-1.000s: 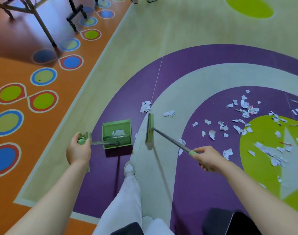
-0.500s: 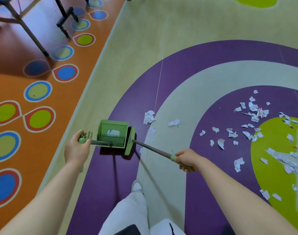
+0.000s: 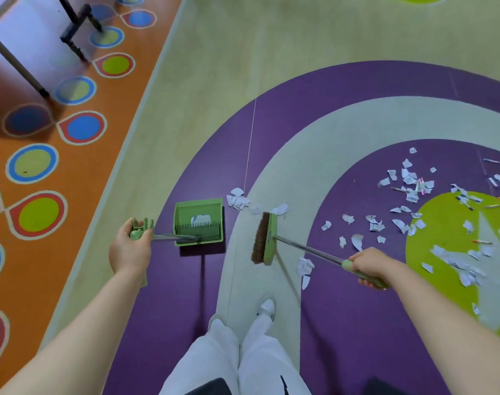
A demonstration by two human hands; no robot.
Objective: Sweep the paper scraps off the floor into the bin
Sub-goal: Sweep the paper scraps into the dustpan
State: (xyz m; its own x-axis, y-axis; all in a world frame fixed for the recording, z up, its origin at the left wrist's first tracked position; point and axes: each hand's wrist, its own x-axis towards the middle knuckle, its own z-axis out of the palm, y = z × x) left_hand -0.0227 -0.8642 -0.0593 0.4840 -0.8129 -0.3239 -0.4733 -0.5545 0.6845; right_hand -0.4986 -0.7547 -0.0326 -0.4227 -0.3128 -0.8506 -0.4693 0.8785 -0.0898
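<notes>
Head view, left to right. Left hand (image 3: 130, 249) curls round the green handle end of the green plastic long-handled dustpan (image 3: 198, 222), which stands on the purple floor with one white scrap inside. Just right of it, a small cluster of torn white paper scraps (image 3: 237, 201) lies at the far edge of the green-backed brown-bristle broom head (image 3: 264, 238). Right hand (image 3: 369, 266) is clamped on the broom's green handle sleeve. Most scraps (image 3: 408, 183) lie well apart, far right, on purple and lime floor.

Risk, judged: the broom sits between pan and main litter; a hard stroke could scatter light scraps past the pan mouth.

No bin is in view. Coloured sticks among the scraps are too small to identify.
</notes>
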